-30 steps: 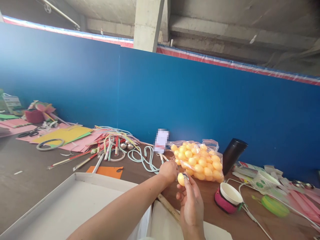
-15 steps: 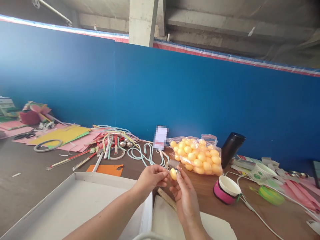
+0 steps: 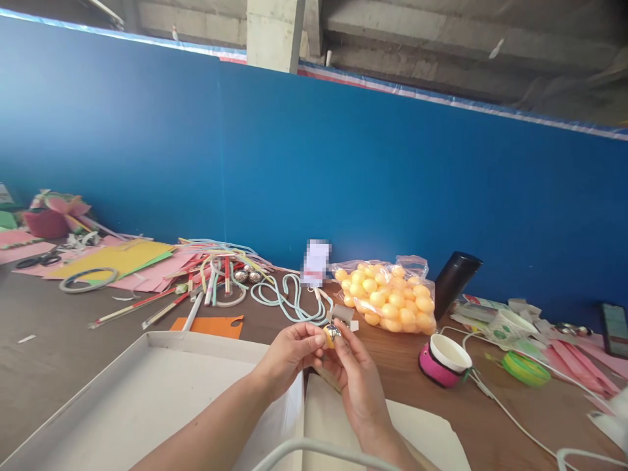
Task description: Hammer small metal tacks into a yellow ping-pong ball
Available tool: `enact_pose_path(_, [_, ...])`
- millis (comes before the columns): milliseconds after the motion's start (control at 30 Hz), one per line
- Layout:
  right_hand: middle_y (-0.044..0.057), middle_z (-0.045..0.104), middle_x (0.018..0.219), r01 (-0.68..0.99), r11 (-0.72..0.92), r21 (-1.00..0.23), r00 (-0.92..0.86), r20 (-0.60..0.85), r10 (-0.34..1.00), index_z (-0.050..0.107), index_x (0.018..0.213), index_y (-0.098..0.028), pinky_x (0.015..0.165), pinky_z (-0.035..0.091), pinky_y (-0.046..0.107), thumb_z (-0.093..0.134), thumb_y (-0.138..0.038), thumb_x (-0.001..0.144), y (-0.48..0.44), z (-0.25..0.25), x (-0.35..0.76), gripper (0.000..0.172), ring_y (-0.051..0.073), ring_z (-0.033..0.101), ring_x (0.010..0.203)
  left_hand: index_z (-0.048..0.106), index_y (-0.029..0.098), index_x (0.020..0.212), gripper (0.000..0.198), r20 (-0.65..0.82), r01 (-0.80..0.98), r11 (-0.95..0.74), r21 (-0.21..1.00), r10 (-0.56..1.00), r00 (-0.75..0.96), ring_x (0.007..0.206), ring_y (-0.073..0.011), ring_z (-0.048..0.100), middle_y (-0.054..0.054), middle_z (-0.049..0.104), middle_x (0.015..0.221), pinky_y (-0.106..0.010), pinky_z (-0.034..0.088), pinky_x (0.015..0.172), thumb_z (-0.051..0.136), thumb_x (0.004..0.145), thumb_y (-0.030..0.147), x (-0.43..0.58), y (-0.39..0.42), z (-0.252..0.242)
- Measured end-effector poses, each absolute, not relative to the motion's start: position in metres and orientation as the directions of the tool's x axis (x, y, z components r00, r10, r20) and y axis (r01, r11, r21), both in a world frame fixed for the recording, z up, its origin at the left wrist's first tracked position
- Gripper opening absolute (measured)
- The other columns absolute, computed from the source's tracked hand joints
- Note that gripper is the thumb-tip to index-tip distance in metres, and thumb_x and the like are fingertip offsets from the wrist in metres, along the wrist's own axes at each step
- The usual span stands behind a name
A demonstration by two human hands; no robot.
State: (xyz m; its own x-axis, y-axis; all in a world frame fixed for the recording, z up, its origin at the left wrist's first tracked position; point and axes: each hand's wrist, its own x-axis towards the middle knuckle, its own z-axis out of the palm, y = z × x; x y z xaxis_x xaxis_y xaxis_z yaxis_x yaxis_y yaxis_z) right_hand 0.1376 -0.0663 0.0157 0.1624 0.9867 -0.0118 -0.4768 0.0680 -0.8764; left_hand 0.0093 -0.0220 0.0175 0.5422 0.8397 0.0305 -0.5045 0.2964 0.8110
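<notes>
Both my hands meet above the near edge of the brown table [image 3: 59, 366]. My right hand [image 3: 356, 379] pinches a small yellow ball [image 3: 328, 335] with a shiny silver bead against it. My left hand [image 3: 290, 353] closes its fingertips on the same ball from the left. Just beyond, a clear plastic bag of several yellow balls [image 3: 387, 302] lies on the table.
A shallow white tray [image 3: 122, 399] sits under my left forearm. Coloured paper, sticks, silver balls and pale cords [image 3: 289, 302] litter the left. A black cup [image 3: 454, 282], a pink-banded white cup [image 3: 441, 360], a green disc [image 3: 527, 367] and a phone [image 3: 613, 328] lie right. A blue wall stands behind.
Both hands drew the yellow ball back from the bag toward me and to the left. My left hand closed onto the ball. The view tipped down slightly.
</notes>
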Motion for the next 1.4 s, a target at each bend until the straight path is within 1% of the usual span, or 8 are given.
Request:
enact_pose_path(100, [0.005, 0.067, 0.103, -0.459, 0.052, -0.887, 0.165, -0.027, 0.986, 0.056, 0.117, -0.025, 0.07, 0.054, 0.032, 0.067, -0.036, 0.074, -0.0676, 0.0169, 0.1371, 0.046, 0.021, 0.064, 0.087, 0.059, 0.011, 0.075, 0.017, 0.019, -0.509, 0.307, 0.804, 0.843, 0.538, 0.057, -0.0063, 0.049, -0.001, 0.054, 0.063, -0.019, 0.041, 0.056, 0.068, 0.07, 0.025, 0.0097, -0.0217, 0.0158])
enact_pose_path(267, [0.006, 0.065, 0.108, -0.418, 0.046, -0.907, 0.163, -0.025, 0.986, 0.056, 0.118, -0.023, 0.07, 0.055, 0.035, 0.066, -0.037, 0.074, -0.0677, 0.0175, 0.1374, 0.046, 0.022, 0.065, 0.087, 0.059, 0.011, 0.072, 0.017, 0.011, -0.511, 0.32, 0.798, 0.839, 0.544, 0.056, -0.0056, 0.048, 0.0, 0.052, 0.063, -0.018, 0.041, 0.056, 0.067, 0.071, 0.026, 0.0086, -0.0214, 0.0148])
enact_pose_path(467, [0.006, 0.067, 0.104, -0.345, 0.059, -0.937, 0.211, -0.016, 0.977, 0.059, 0.114, -0.022, 0.065, 0.057, 0.034, 0.067, -0.04, 0.072, -0.0662, 0.0171, 0.1367, 0.047, 0.024, 0.065, 0.087, 0.061, 0.01, 0.071, 0.02, -0.034, -0.5, 0.369, 0.784, 0.829, 0.559, 0.056, -0.0048, 0.048, 0.0, 0.051, 0.063, -0.016, 0.042, 0.054, 0.07, 0.068, 0.028, 0.0072, -0.0214, 0.0164])
enact_pose_path(667, [0.007, 0.068, 0.098, -0.151, 0.098, -0.984, 0.276, 0.054, 0.96, 0.06, 0.114, -0.02, 0.058, 0.057, 0.03, 0.066, -0.041, 0.072, -0.0665, 0.0165, 0.1379, 0.046, 0.025, 0.066, 0.085, 0.063, 0.011, 0.073, 0.02, -0.097, -0.467, 0.413, 0.782, 0.82, 0.564, 0.052, -0.004, 0.048, 0.001, 0.051, 0.06, -0.015, 0.044, 0.052, 0.07, 0.068, 0.028, 0.0062, -0.0196, 0.0162])
enact_pose_path(767, [0.006, 0.068, 0.098, -0.103, 0.105, -0.989, 0.287, 0.071, 0.955, 0.06, 0.114, -0.021, 0.058, 0.057, 0.029, 0.064, -0.04, 0.074, -0.067, 0.0167, 0.1378, 0.044, 0.024, 0.065, 0.084, 0.063, 0.011, 0.075, 0.021, -0.124, -0.447, 0.44, 0.779, 0.807, 0.578, 0.051, -0.0035, 0.048, 0.002, 0.051, 0.059, -0.014, 0.045, 0.052, 0.07, 0.068, 0.029, 0.0058, -0.019, 0.0153])
enact_pose_path(867, [0.005, 0.069, 0.097, -0.095, 0.103, -0.99, 0.285, 0.072, 0.956, 0.06, 0.114, -0.022, 0.059, 0.057, 0.03, 0.064, -0.041, 0.073, -0.0673, 0.0172, 0.1377, 0.045, 0.023, 0.066, 0.081, 0.063, 0.011, 0.075, 0.021, -0.143, -0.443, 0.462, 0.768, 0.799, 0.585, 0.05, -0.0033, 0.049, 0.002, 0.052, 0.058, -0.014, 0.046, 0.053, 0.071, 0.068, 0.029, 0.0057, -0.0188, 0.0145])
enact_pose_path(1167, [0.006, 0.068, 0.1, -0.172, 0.091, -0.981, 0.286, 0.039, 0.958, 0.062, 0.112, -0.023, 0.06, 0.057, 0.032, 0.068, -0.04, 0.069, -0.0679, 0.0193, 0.1362, 0.046, 0.025, 0.066, 0.083, 0.062, 0.012, 0.075, 0.019, -0.166, -0.447, 0.48, 0.755, 0.799, 0.579, 0.05, -0.0028, 0.051, 0.002, 0.052, 0.057, -0.013, 0.046, 0.052, 0.07, 0.068, 0.028, 0.0062, -0.019, 0.0146])
enact_pose_path(1400, [0.006, 0.068, 0.1, -0.156, 0.094, -0.983, 0.285, 0.046, 0.957, 0.06, 0.115, -0.023, 0.062, 0.057, 0.033, 0.066, -0.039, 0.072, -0.0675, 0.0186, 0.1358, 0.046, 0.027, 0.066, 0.085, 0.061, 0.011, 0.074, 0.017, -0.163, -0.458, 0.498, 0.736, 0.787, 0.595, 0.05, -0.0023, 0.051, 0.002, 0.051, 0.058, -0.011, 0.047, 0.052, 0.069, 0.07, 0.025, 0.0058, -0.0191, 0.0136])
